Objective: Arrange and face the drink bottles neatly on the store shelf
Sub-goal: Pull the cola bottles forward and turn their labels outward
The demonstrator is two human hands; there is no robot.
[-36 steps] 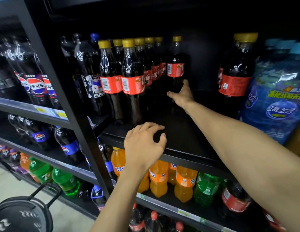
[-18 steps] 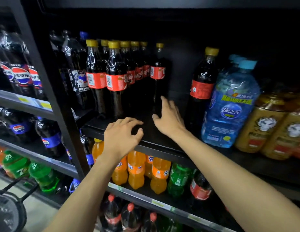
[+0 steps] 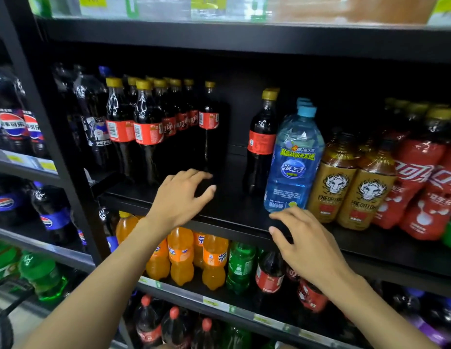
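My left hand (image 3: 179,197) hovers mid-frame over the black shelf (image 3: 232,215), fingers loosely curved and gripping nothing. My right hand (image 3: 305,243), lower right of centre, is relaxed at the shelf's front lip, also holding nothing, just below a blue water bottle (image 3: 296,159). Yellow-capped cola bottles (image 3: 147,133), full of dark drink, stand in rows centre-left. One lone cola bottle (image 3: 261,142) stands just beside the water.

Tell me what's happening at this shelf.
A person is tidying drinks on the black metal shelf. Neither hand holds a bottle. The left hand hangs over the shelf's bare gap beside the dark yellow-capped cola bottles. The right hand is at the front edge below the clear blue water bottle. A lone cola bottle stands beside that water bottle.
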